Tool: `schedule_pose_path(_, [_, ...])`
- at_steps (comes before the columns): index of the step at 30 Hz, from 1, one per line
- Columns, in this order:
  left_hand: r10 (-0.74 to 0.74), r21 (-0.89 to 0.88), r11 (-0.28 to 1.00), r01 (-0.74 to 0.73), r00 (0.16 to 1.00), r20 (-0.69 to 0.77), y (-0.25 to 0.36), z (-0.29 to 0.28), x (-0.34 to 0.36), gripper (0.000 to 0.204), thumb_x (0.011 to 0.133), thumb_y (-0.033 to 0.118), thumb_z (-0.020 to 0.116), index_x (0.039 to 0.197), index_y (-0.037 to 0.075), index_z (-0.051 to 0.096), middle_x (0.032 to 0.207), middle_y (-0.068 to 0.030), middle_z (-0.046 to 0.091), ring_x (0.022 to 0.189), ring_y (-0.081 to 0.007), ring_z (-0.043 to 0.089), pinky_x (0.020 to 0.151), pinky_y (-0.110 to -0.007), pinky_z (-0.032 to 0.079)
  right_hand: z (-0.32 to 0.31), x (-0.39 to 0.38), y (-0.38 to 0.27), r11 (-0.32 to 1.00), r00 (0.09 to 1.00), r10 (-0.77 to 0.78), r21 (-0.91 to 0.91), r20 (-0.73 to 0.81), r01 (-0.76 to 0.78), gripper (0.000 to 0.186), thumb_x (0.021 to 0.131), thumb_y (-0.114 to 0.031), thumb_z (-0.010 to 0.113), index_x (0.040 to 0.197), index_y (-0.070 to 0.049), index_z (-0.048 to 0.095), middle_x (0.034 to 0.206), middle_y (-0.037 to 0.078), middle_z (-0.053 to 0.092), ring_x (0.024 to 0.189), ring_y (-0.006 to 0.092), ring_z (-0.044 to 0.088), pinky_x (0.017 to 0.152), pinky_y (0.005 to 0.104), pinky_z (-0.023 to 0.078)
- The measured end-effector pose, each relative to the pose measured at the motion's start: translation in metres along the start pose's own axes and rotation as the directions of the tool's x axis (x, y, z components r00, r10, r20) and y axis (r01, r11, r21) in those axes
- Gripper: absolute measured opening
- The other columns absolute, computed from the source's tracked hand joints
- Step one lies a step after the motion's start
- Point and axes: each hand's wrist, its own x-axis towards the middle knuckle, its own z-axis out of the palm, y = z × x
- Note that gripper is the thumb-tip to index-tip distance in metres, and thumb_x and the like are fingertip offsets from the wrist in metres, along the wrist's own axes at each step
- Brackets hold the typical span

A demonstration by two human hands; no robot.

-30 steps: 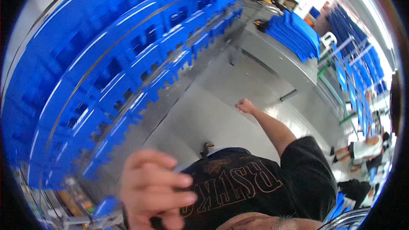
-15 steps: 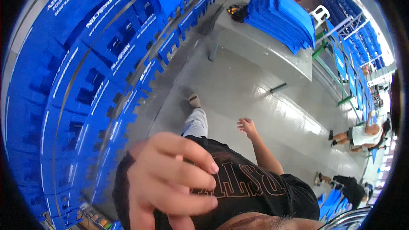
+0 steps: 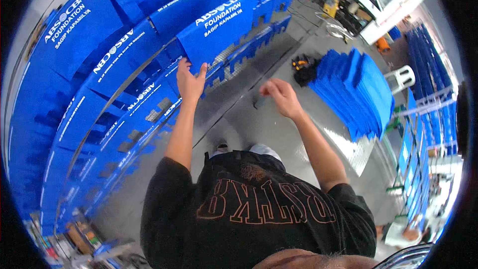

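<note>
My left hand (image 3: 190,80) reaches up and forward with its thumb spread away from the fingers. Its fingertips are at the lower left corner of a blue fabric-like sheet (image 3: 219,27) with white print, which hangs over the front of the rack; whether they touch it I cannot tell. My right hand (image 3: 282,97) is raised over the floor to the right, fingers curled in and nothing visible in them. It is apart from the rack and from the stack of blue sheets.
Rows of printed blue sheets (image 3: 64,139) hang along a long rack on the left. A tall stack of blue sheets (image 3: 353,94) rests on a grey table at right, beside a dark bundle (image 3: 304,68). Behind it are a white plastic chair (image 3: 401,77) and more racks. A person (image 3: 402,234) is far right.
My left hand has moved from close before the camera out to the hanging sheet. My right hand has risen and curled its fingers. I am nearer the table and stack.
</note>
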Motion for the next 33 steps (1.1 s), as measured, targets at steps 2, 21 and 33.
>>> schedule_pose_path(2, [-0.141,0.181,0.977,0.109,0.974,0.178,-0.003,0.018,0.002,0.042,0.084,0.032,0.071,0.109,-0.001,0.062,0.101,-0.017,0.065,0.091,-0.0313,0.063,0.083,-0.04,0.05,-0.007,0.054,-0.04,0.926,0.919,-0.136,-0.282,0.369,0.25,0.023,0.096,-0.019,0.054,0.086,0.001,0.059,0.08,0.008,0.059,0.079,0.0202,0.057,0.074,0.0354,0.048])
schedule_pose_path(21, [-0.193,-0.179,0.978,0.108,0.795,-0.575,0.207,-0.006,-0.191,0.018,0.088,0.003,0.061,0.103,-0.002,0.054,0.089,-0.0005,0.053,0.081,-0.01,0.048,0.075,-0.023,0.041,0.063,0.072,-0.208,-0.141,-0.433,0.255,0.476,0.865,0.868,0.022,0.07,-0.014,0.065,0.088,-0.009,0.075,0.087,0.011,0.073,0.09,0.0301,0.068,0.106,0.0574,0.032])
schedule_pose_path(33, [-0.377,-0.69,0.715,-0.114,0.769,-0.517,0.204,0.02,-0.405,0.114,0.068,0.061,0.079,0.149,0.004,0.024,0.149,-0.0148,0.036,0.133,-0.0376,0.041,0.111,-0.055,0.033,0.147,-0.097,-0.298,0.078,-0.743,-0.011,0.742,0.669,0.666,0.042,0.076,-0.027,0.06,0.096,0.009,0.067,0.092,0.018,0.069,0.078,0.03,0.059,0.073,0.0466,0.047])
